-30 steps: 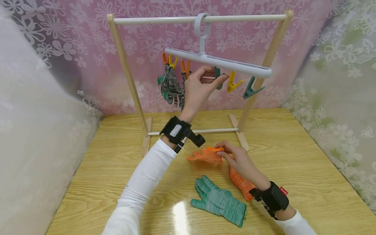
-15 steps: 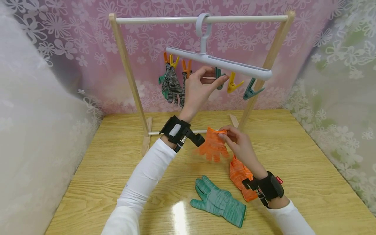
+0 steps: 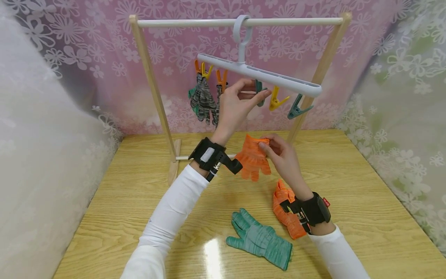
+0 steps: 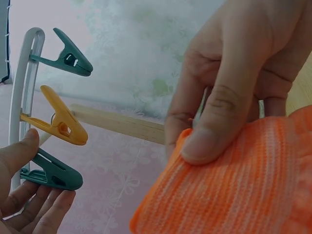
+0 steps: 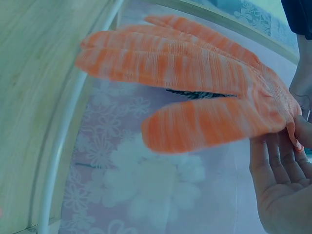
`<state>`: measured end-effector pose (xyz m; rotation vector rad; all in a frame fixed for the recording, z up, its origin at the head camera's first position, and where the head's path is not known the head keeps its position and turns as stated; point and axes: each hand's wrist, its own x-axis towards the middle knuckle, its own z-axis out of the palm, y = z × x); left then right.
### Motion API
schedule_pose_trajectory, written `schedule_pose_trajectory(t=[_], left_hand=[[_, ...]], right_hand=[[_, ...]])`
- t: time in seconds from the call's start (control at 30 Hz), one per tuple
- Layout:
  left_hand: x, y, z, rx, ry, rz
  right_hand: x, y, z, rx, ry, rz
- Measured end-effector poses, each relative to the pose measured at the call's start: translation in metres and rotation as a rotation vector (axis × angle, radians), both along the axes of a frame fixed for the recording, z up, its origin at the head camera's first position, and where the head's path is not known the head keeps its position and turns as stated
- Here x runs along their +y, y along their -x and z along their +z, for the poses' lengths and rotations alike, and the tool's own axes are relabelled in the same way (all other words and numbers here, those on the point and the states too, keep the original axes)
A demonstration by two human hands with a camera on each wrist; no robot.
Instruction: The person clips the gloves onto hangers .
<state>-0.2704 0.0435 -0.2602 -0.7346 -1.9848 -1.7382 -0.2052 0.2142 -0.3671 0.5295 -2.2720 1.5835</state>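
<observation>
My left hand [image 3: 252,92] is raised to the white clip hanger [image 3: 278,80] and pinches a dark teal clip [image 3: 259,90] between thumb and fingers; in the left wrist view the same teal clip [image 4: 51,173] sits in that hand [image 4: 22,187]. My right hand [image 3: 270,146] pinches the cuff of an orange knitted glove [image 3: 252,161] and holds it in the air below the hanger, fingers hanging down. The left wrist view shows the right hand's thumb [image 4: 214,117] pressed on the orange glove [image 4: 243,190]. The glove [image 5: 195,92] fills the right wrist view.
A wooden rack [image 3: 150,77] stands at the back of the wooden table [image 3: 366,201]. A grey striped glove [image 3: 203,100] hangs on orange clips [image 3: 220,79]; a yellow clip [image 3: 277,100] and a teal clip [image 3: 296,108] hang free. A second orange glove [image 3: 283,205] and a teal glove [image 3: 261,240] lie on the table.
My right hand has lifted the orange glove off the table and up toward the hanger. My left hand has stayed on the teal clip.
</observation>
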Motion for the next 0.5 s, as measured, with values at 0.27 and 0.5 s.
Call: schedule_pose_trajectory(t=[0.27,0.5], left_hand=[[0.000,0.001,-0.002,0.012,0.006,-0.003],[0.000,0.002,-0.001,0.007,-0.009,-0.008]], right_hand=[[-0.001,0.009,0.012,-0.012,0.050,-0.013],[-0.004,0.022,0.024,0.071,0.135,0.000]])
